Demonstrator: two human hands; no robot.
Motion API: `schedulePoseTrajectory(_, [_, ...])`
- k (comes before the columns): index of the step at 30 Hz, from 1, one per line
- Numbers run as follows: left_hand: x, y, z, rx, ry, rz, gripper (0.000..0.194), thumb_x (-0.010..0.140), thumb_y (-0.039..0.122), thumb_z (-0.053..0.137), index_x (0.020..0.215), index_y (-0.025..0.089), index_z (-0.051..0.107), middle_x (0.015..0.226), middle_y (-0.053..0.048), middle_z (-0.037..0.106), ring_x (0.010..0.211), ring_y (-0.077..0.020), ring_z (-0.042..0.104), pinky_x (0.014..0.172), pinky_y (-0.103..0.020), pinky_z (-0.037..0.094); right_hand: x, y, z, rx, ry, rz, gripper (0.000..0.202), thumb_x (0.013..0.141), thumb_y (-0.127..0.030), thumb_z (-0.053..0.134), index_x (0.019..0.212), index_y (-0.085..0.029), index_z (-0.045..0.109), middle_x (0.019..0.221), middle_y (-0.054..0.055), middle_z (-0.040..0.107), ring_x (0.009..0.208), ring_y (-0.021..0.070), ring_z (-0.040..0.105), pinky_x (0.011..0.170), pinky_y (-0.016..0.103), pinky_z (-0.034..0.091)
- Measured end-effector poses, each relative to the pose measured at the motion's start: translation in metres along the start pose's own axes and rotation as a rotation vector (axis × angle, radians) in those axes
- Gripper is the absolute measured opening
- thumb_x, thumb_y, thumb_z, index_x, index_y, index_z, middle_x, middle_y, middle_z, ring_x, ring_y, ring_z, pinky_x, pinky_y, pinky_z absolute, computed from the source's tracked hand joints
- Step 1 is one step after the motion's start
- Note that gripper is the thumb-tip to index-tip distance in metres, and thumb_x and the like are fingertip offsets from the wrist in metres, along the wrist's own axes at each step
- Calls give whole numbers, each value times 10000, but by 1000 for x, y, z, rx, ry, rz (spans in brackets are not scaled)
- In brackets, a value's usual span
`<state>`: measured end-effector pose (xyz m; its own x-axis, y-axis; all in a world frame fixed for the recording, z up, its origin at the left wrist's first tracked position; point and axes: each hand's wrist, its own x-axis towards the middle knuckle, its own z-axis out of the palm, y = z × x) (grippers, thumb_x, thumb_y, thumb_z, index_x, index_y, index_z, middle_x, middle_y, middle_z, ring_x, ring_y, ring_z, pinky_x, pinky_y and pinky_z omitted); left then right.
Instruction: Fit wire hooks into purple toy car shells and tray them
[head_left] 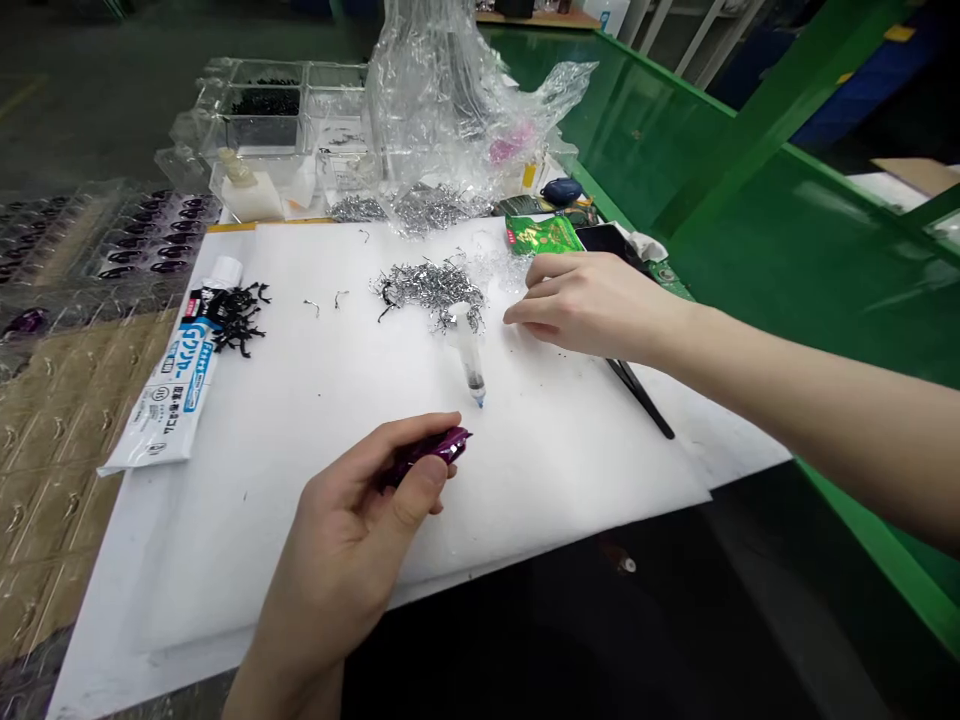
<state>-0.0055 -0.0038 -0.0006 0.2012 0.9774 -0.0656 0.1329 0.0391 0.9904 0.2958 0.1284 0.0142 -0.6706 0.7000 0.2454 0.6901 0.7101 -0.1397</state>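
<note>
My left hand (352,530) is closed around a small glossy purple lure-like piece (427,452), pinched between thumb and fingers; its pointed tip sticks out to the right. Beyond it, a clear syringe (470,360) with a blue tip lies on the white foam sheet (315,390). My right hand (574,300) is palm down over the sheet, fingers loosely stretched leftward, with nothing visible in them. Its fingertips are beside some clear shreds (499,270) and right of a pile of silver tinsel strands (427,285). Black tweezers (641,400) lie partly under my right forearm.
At left are a glue tube (176,375) and black strands (238,318). Plastic trays (150,235) hold purple pieces farther left. Behind stand a compartment box (270,130), a clear plastic bag (450,90) and a green packet (544,236). A green partition (645,130) borders the right.
</note>
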Motion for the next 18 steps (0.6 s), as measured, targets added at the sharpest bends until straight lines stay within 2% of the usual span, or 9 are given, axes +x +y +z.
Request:
schedulePoseTrajectory(2, [-1, -1, 0, -47, 2, -4, 234, 1040, 486, 772, 1213, 368, 875, 1054, 0, 845, 808, -122, 721, 779, -171, 636, -4, -8, -1, 13, 64, 11, 256, 979, -165, 607, 973, -231, 855, 867, 58, 823, 921, 269, 735, 777, 398, 568])
schedulePoseTrajectory(5, [-1, -3, -1, -103, -32, 0, 199, 1051, 471, 764, 1212, 417, 869, 1077, 28, 846, 835, -104, 727, 812, -152, 620, -15, -30, -1, 245, 224, 196, 220, 924, -165, 667, 966, -232, 872, 877, 24, 831, 757, 201, 737, 674, 336, 569])
schedulePoseTrajectory(7, [-1, -4, -1, -94, -56, 2, 192, 1057, 466, 760, 1213, 433, 866, 1087, 38, 850, 869, -96, 738, 819, -133, 607, -23, -45, 1, 408, 264, 331, 191, 883, -163, 720, 947, -243, 881, 883, 13, 839, 741, 190, 751, 632, 312, 575])
schedulePoseTrajectory(9, [-1, -3, -1, -77, -66, 4, 191, 1053, 470, 764, 1213, 436, 865, 1080, 44, 854, 878, -91, 744, 823, -123, 601, -29, -57, 3, 490, 276, 398, 178, 867, -164, 752, 931, -258, 890, 898, 11, 849, 767, 202, 775, 618, 307, 587])
schedulePoseTrajectory(14, [-1, -1, -1, -61, -71, 20, 219, 1051, 479, 765, 1224, 394, 868, 1057, 22, 859, 841, -98, 743, 772, -135, 597, -37, -77, 6, 549, 300, 352, 172, 900, -144, 774, 942, -264, 890, 1039, 16, 870, 828, 207, 794, 668, 327, 615])
schedulePoseTrajectory(18, [-3, 1, -1, -63, -74, 40, 201, 1055, 449, 767, 1221, 392, 865, 1045, 34, 862, 835, -87, 747, 769, -119, 591, -40, -96, 4, 562, 377, 359, 205, 890, -94, 777, 974, -258, 869, 964, 1, 858, 794, 188, 775, 684, 328, 598])
